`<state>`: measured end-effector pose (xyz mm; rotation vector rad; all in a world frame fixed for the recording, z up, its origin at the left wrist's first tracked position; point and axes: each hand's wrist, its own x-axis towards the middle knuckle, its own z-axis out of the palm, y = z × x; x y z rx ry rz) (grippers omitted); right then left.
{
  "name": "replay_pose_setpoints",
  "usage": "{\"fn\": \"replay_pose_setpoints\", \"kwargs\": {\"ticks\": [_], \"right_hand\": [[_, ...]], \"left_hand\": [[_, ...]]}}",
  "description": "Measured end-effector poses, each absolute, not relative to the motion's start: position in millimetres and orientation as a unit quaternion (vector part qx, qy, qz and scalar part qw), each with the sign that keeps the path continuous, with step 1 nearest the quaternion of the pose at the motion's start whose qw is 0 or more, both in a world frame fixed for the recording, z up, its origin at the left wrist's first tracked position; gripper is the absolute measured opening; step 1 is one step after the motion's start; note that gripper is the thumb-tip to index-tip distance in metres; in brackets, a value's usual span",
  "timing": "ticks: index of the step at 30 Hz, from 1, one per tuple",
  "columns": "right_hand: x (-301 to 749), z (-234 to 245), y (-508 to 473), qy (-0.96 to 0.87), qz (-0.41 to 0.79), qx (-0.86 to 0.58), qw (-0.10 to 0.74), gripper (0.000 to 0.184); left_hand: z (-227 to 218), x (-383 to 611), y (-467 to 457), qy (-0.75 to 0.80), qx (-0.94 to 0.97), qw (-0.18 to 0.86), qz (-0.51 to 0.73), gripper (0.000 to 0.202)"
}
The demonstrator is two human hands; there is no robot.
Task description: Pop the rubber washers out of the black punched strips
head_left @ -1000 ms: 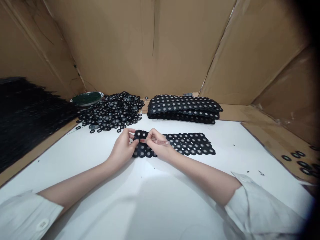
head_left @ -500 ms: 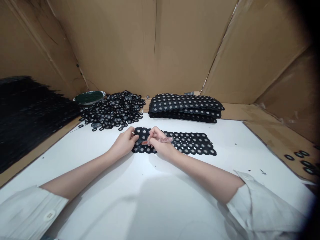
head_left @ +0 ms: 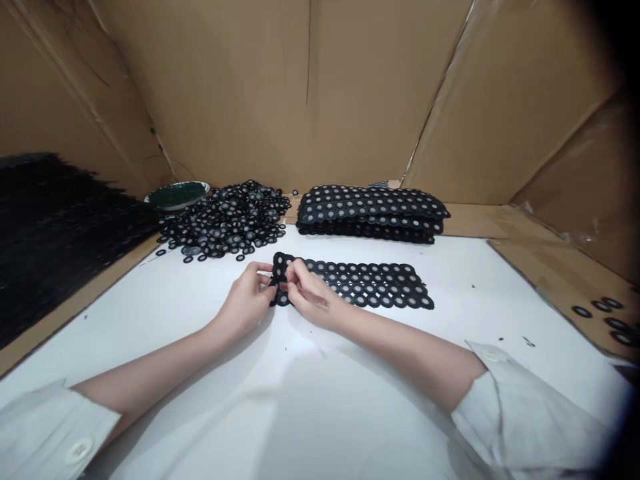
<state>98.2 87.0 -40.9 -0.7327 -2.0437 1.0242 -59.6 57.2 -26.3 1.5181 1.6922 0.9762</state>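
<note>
A flat black sheet of joined rings with grey centres (head_left: 370, 283) lies on the white table top (head_left: 280, 387). Both hands meet at its left end. My left hand (head_left: 249, 300) pinches the sheet's left edge with thumb and fingers closed. My right hand (head_left: 310, 297) is closed on a small reddish, partly clear tool whose tip touches the sheet near the left hand. The hands hide the sheet's near left corner.
A stack of the same ring sheets (head_left: 370, 213) lies at the back. A heap of loose black rings (head_left: 225, 223) sits left of it, beside a green dish (head_left: 176, 195). A dark pile (head_left: 55, 233) fills the left. Cardboard walls (head_left: 310, 87) enclose the table; a few rings (head_left: 607, 317) lie at right.
The hands have shifted a little along the sheet's left end, and the right hand has turned so the tool is mostly hidden. The sheet stays on the table.
</note>
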Motion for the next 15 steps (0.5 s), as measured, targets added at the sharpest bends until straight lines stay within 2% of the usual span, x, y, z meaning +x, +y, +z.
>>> {"fn": "replay_pose_setpoints", "kwargs": {"ticks": [6, 10, 15], "right_hand": [[95.4, -43.0, 86.4, -0.797, 0.376, -0.307, 0.36, 0.007], [91.9, -43.9, 85.0, -0.773, 0.397, -0.32, 0.377, 0.008], [91.0, -41.0, 87.2, -0.705, 0.496, -0.321, 0.393, 0.005]], "left_hand": [[-18.1, -58.2, 56.1, 0.654, 0.555, 0.359, 0.368, 0.031], [-18.4, -58.9, 54.1, 0.66, 0.555, 0.341, 0.375, 0.028], [-23.0, -66.5, 58.2, 0.661, 0.596, 0.287, 0.353, 0.028]]}}
